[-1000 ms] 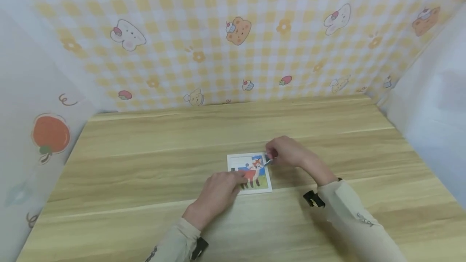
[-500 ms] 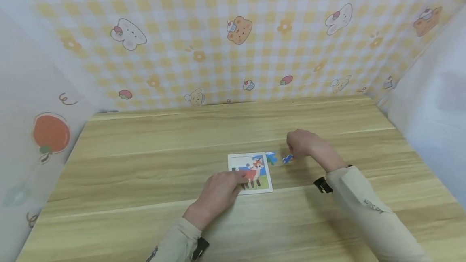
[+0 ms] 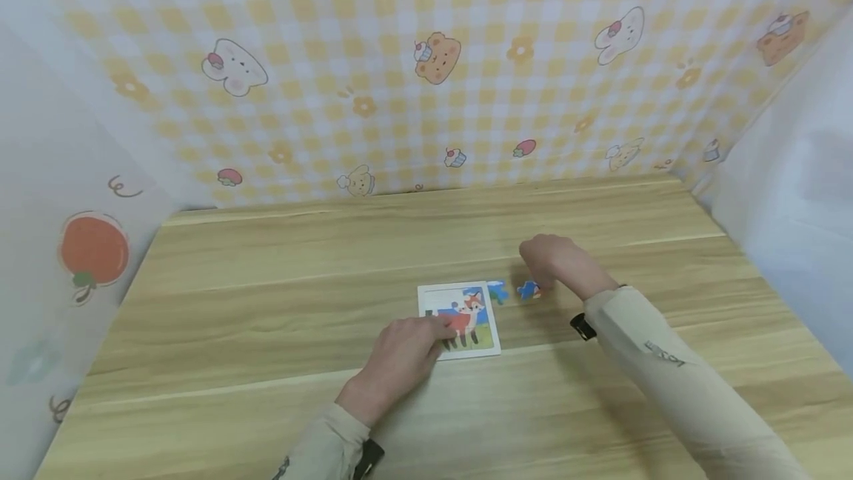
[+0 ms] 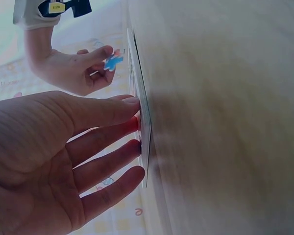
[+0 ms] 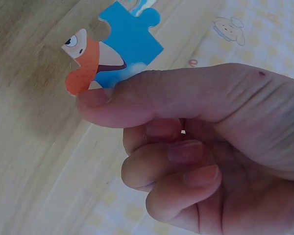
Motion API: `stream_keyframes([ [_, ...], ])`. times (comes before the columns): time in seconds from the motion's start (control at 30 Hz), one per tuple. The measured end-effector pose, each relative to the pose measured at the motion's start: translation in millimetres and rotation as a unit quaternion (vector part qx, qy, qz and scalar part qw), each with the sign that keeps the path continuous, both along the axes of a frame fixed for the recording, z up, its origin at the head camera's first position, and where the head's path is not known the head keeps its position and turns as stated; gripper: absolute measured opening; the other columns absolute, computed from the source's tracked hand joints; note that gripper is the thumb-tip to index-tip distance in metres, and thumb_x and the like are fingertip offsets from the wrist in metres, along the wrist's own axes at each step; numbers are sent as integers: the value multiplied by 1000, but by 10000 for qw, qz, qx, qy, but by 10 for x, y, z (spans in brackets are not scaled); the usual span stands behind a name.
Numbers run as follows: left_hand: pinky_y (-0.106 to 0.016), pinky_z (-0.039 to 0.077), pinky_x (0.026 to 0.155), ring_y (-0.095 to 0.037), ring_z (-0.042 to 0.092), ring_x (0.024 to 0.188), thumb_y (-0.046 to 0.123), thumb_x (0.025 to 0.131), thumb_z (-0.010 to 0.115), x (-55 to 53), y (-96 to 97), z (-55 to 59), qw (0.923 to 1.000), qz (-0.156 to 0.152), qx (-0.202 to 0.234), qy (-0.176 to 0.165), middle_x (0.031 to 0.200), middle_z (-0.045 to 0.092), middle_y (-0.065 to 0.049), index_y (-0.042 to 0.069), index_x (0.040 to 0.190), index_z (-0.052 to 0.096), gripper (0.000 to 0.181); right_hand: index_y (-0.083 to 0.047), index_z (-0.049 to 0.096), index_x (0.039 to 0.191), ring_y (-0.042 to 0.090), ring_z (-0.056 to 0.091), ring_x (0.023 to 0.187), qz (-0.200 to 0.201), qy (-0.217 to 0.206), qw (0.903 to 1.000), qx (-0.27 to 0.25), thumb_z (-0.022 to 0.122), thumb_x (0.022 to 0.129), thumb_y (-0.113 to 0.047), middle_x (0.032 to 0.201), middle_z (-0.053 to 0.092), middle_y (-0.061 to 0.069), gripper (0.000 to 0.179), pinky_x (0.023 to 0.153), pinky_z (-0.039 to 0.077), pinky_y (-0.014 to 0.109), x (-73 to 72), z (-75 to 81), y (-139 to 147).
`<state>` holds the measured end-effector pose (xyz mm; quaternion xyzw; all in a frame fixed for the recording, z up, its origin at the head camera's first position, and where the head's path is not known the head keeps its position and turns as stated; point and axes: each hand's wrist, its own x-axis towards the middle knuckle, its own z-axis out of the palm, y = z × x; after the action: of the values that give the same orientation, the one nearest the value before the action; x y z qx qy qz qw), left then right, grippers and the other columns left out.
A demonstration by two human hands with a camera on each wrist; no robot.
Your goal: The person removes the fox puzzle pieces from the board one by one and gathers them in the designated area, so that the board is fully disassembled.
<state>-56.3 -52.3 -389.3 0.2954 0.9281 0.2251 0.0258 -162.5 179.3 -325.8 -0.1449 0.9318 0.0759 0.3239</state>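
Observation:
A square, white-framed jigsaw puzzle (image 3: 494, 332) with a fox picture lies on the table. My left hand (image 3: 408, 352) rests on its left part; in the left wrist view the fingers of that hand (image 4: 63, 152) are nearly straight, tips on the board. Off to the right, my right hand (image 3: 558, 261) pinches a puzzle piece (image 3: 528, 290) between thumb and fingers. Up close, this puzzle piece (image 5: 130, 44) is blue with an orange and cream part and an eye. The other right fingers are curled. Against the frame's upper right edge lies a loose blue-and-green piece (image 3: 497, 292).
The wooden table (image 3: 280, 280) extends around the puzzle on all sides. A yellow checked cloth (image 3: 373, 58) with cartoon animals hangs behind its far edge. White sheets flank the left and right sides.
My right hand has moved right from the frame's upper right corner, and the piece in it has turned, showing orange. The loose blue-green piece has come into view. My left hand stays put.

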Motion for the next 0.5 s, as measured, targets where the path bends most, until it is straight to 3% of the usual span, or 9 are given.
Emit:
stream_keyframes([
  [0.2, -36, 51, 78, -21, 62, 101, 3, 84, 64, 2, -13, 3, 10000, -12, -26, -8, 116, 64, -2, 13, 102, 73, 23, -1, 56, 83, 10, 27, 51, 137, -29, 9996, 227, 67, 72, 9, 69, 49, 5, 19, 44, 24, 19, -59, -20, -46],
  [0.5, -36, 52, 78, -22, 62, 102, 3, 84, 64, -5, 3, -17, 10000, 34, -3, -40, 117, 63, 0, 13, 103, 72, 23, -2, 54, 80, 12, 33, 53, 122, -78, 9997, 201, 61, 71, 13, 71, 50, 7, 19, 45, 29, 21, -102, -95, -22],
])
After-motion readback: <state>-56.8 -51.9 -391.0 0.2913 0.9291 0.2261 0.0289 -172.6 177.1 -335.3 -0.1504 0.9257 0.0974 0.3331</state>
